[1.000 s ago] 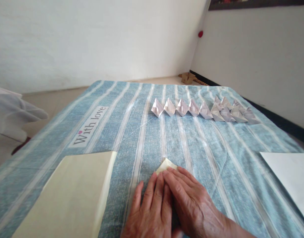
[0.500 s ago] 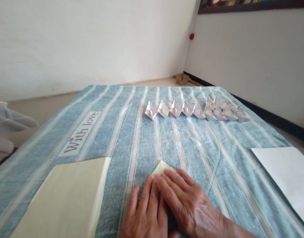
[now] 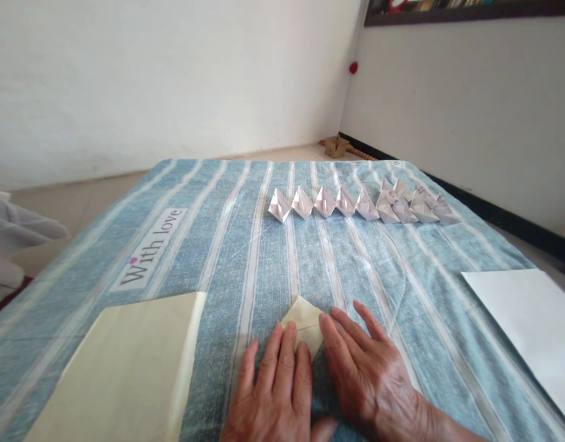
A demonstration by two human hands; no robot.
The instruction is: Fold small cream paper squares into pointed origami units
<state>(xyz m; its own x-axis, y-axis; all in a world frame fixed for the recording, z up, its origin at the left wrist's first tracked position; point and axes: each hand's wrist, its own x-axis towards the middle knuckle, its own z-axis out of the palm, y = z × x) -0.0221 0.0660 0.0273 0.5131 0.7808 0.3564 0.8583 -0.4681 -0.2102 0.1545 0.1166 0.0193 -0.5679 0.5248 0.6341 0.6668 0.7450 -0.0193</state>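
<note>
A small piece of folded cream paper (image 3: 305, 314) lies flat on the striped cloth in front of me, its pointed end facing away. My left hand (image 3: 277, 387) rests flat over its left and near part, fingers stretched out. At the paper's right corner is my right hand (image 3: 365, 362), fingers spread, the index fingertip touching the edge. A crease line runs across the visible part of the paper. Whatever lies under my left palm is hidden.
Paper boats (image 3: 324, 202) stand in a row farther back, bunched at the right end. A cream paper stack (image 3: 121, 362) lies at the left, white paper (image 3: 526, 319) at the right. A blue striped tablecloth (image 3: 218, 264) covers the table. Beyond sits a small cardboard box (image 3: 336, 146).
My right hand has slid right, off my left fingers and over to the paper's right corner, baring more of the folded paper. My left hand has hardly moved.
</note>
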